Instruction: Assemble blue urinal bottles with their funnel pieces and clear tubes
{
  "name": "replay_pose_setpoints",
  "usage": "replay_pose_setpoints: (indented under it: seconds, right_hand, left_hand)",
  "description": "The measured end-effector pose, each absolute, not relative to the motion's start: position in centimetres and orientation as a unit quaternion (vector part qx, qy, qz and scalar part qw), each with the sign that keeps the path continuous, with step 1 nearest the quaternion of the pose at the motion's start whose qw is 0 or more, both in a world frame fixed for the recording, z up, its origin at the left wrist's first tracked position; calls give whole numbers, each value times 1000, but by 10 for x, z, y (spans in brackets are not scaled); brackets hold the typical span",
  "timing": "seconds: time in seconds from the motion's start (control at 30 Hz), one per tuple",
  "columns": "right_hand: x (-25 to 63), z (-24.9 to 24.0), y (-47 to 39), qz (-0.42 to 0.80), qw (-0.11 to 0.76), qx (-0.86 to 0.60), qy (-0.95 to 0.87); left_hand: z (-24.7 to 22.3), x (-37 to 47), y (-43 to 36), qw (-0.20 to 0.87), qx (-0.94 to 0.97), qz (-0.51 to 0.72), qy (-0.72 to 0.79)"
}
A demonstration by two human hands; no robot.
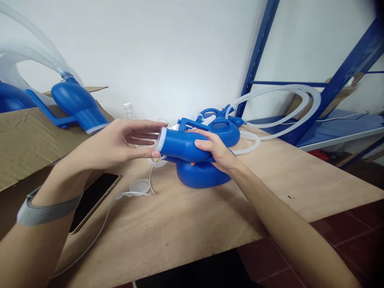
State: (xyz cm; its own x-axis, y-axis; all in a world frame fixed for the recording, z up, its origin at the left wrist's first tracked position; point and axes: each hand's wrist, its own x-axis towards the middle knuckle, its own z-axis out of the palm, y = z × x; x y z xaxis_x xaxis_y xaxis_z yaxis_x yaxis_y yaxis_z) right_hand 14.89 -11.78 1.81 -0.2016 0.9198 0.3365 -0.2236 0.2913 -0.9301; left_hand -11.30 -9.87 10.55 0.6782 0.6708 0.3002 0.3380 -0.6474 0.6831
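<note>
Above one table [168,236]: right hand [218,150] gripping one blue container [180,144], left hand [112,142] pinching its white rim [161,139].

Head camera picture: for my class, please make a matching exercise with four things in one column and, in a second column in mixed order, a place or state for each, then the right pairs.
Things
1. Phone
2. Wristband
3. Clear bottle
4. Right hand

Places or states
A. Partly hidden behind the left hand
B. Gripping the blue container
C. Lying on the table, screen dark
D. Grey, worn around the left wrist

Right pairs
1-C, 2-D, 3-A, 4-B
</note>
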Motion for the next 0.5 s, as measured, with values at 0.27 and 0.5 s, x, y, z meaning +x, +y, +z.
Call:
replay_pose_setpoints:
  seconds: [0.27, 0.5]
  right_hand:
    - [143, 19, -117, 553, 562, -287, -545]
    - [148, 23, -119, 600, 552, -263, -516]
  left_hand:
    - [102, -109, -102, 263, 878, 272, 294]
    - [99, -103, -107, 254, 880, 306, 259]
